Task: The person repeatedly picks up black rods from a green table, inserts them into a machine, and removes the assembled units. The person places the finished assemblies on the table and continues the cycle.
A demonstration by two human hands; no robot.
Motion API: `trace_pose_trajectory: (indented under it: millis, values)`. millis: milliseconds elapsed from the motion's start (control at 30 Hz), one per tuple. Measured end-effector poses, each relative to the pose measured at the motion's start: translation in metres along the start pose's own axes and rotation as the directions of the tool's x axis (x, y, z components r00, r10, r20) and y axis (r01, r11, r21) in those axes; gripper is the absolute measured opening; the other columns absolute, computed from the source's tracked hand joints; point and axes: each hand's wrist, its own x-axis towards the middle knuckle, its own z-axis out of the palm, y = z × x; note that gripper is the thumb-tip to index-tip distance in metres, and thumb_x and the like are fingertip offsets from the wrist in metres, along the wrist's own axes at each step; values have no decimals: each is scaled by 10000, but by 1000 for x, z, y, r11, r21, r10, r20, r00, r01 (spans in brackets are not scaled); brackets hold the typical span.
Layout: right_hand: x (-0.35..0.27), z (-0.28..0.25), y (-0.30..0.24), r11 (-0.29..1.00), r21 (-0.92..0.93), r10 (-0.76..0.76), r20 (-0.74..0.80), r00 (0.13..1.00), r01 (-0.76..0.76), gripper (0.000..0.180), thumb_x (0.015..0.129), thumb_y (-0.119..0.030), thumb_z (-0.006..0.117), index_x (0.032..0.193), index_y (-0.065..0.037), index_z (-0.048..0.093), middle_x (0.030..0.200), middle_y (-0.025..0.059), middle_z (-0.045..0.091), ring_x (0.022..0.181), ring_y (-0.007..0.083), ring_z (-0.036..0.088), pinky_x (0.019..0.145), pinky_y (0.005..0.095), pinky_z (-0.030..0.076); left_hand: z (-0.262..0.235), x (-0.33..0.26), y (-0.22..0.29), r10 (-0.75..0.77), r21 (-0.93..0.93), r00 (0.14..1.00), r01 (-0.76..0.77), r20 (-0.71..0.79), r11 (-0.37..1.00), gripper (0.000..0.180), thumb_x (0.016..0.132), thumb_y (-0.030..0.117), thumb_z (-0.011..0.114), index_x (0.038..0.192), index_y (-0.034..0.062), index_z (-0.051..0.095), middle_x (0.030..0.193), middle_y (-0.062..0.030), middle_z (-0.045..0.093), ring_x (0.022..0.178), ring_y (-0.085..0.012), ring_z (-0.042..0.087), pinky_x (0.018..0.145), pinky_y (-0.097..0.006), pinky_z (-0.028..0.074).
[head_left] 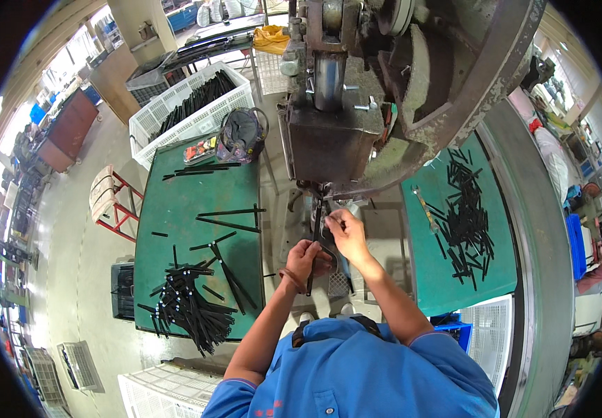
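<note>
A long black bar (317,224) stands out toward me from under the ram of a large metal press (330,143). My left hand (302,260) is closed round this bar near its close end, and a short piece of it sticks out below the fingers. Beside the bar's right side, just in front of the press, is my right hand (347,233). Its thumb and fingers are pinched together; whatever lies between them is too small to make out. The bar's far tip is hidden in the dark under the press.
At left, a green table (175,240) carries a heap of black bars (193,306), loose bars and a dark backpack (240,134). The right green table (432,279) bears many short black pieces (469,216) and a wrench (423,205). A white crate (241,90) of bars stands behind.
</note>
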Motion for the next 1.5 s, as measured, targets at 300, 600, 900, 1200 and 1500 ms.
trace_pose_trajectory:
  millis: [300, 600, 900, 1200, 1500]
  values:
    - [13, 15, 15, 983, -136, 124, 28, 992, -119, 134, 872, -130, 599, 813, -14, 566, 648, -23, 546, 583, 46, 447, 527, 221, 381, -12, -17, 19, 39, 45, 990, -45, 135, 998, 213, 941, 225, 483, 1029, 33, 505, 704, -77, 614, 457, -104, 523, 408, -236, 423]
    - [-37, 1, 3, 973, 91, 208, 66, 976, -214, 110, 873, -103, 599, 827, -14, 555, 684, -19, 546, 606, 36, 456, 542, 205, 380, -20, -20, 29, 52, 28, 983, -58, 175, 998, 252, 928, 203, 494, 1046, -20, 500, 690, -88, 597, 426, -91, 493, 374, -217, 386]
    - [-39, -3, -3, 941, 181, 274, 93, 957, -287, 108, 881, -119, 596, 831, -30, 558, 658, -12, 540, 523, 33, 436, 440, 197, 350, -24, -19, 32, 50, 43, 977, -60, 206, 997, 266, 926, 206, 499, 1057, -25, 502, 699, -80, 594, 433, -86, 488, 374, -214, 369]
    - [-36, -4, -6, 926, 190, 305, 137, 942, -328, 107, 887, -123, 586, 837, -40, 543, 677, -16, 535, 516, 29, 415, 414, 196, 312, -26, -16, 31, 91, 44, 964, -105, 252, 993, 260, 932, 201, 486, 1043, -34, 490, 705, -96, 588, 427, -105, 487, 379, -225, 386]
    - [-63, -20, -31, 986, 0, 163, 220, 962, -167, 92, 881, -104, 590, 872, -29, 536, 700, -36, 511, 620, 25, 432, 531, 202, 370, -4, -15, 48, 148, 1, 969, -151, 198, 988, 231, 944, 238, 484, 1033, 28, 515, 740, -34, 588, 560, -101, 571, 465, -216, 445]
